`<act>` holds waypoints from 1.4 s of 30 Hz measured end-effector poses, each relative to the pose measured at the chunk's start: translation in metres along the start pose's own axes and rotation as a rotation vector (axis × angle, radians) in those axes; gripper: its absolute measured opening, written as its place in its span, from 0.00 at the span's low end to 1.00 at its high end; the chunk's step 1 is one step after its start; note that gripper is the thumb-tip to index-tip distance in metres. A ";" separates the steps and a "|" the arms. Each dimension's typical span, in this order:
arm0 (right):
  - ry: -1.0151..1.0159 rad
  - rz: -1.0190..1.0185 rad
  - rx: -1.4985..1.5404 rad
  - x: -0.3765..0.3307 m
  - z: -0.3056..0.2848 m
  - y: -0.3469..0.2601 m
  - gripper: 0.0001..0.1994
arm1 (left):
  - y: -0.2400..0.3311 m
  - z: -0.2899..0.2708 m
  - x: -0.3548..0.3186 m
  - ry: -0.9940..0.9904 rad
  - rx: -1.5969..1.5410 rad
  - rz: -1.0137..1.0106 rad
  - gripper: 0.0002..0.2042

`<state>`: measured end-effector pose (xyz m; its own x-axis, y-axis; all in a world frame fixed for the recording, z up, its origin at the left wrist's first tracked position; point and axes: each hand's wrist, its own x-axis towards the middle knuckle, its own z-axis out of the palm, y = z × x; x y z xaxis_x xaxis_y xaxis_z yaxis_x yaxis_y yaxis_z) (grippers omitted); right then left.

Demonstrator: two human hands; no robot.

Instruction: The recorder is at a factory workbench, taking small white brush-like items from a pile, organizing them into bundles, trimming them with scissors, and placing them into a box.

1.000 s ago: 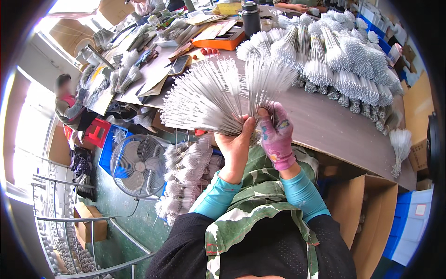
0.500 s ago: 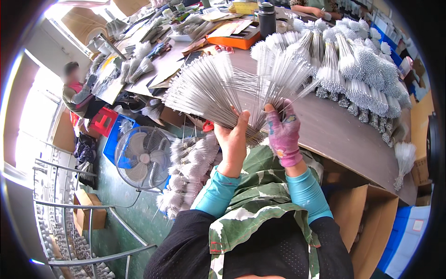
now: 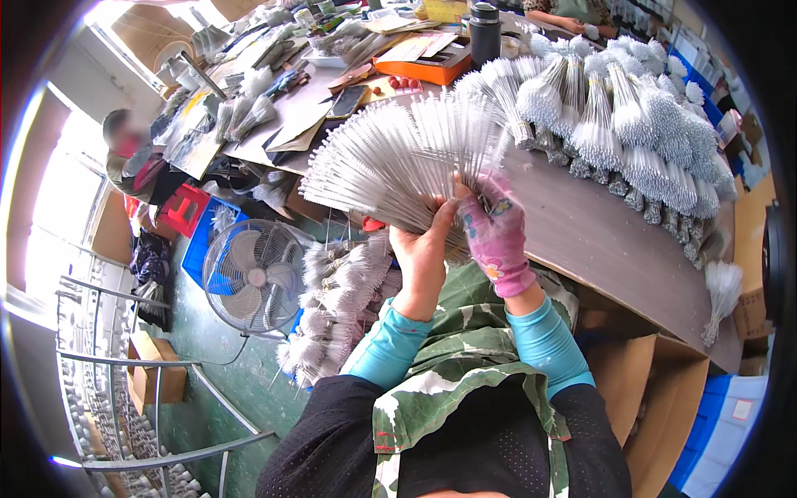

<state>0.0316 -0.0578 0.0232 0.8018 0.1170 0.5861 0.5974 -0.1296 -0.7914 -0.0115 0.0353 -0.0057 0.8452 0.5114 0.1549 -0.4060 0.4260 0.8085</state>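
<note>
In the centre of the frame, a person holds a wide fan of thin white brushes (image 3: 378,162), with the bristle ends spread toward the top and the stems gathered near the bottom. The bare left hand (image 3: 422,253) is closed around these stems, its thumb lying across the front. The right hand (image 3: 498,232), in a pink patterned glove, has its fingers bent and its thumb tip pinching stems at the right part of the fan; how many it holds, I cannot tell. Behind the hands is a table (image 3: 581,224), and at its upper right lies a big heap of brush bundles (image 3: 639,124). At the upper centre, a dark bottle (image 3: 484,37) stands just beside an orange tray (image 3: 427,70). At the left of centre, a floor fan (image 3: 256,276) stands near more white brush bundles (image 3: 332,311).
</note>
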 end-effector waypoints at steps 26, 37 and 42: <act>-0.052 0.254 0.331 -0.003 0.008 0.016 0.09 | -0.003 -0.009 0.005 0.061 0.136 0.134 0.12; 0.093 0.253 0.409 -0.002 0.019 -0.011 0.08 | 0.002 -0.002 0.004 -0.131 0.094 0.220 0.21; 0.212 0.404 0.507 -0.003 0.018 -0.009 0.09 | 0.010 -0.002 0.006 -0.034 0.196 0.150 0.15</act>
<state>0.0231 -0.0395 0.0253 0.9771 -0.0457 0.2078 0.2101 0.3613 -0.9085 -0.0112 0.0445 0.0024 0.7935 0.5309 0.2976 -0.4549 0.1926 0.8695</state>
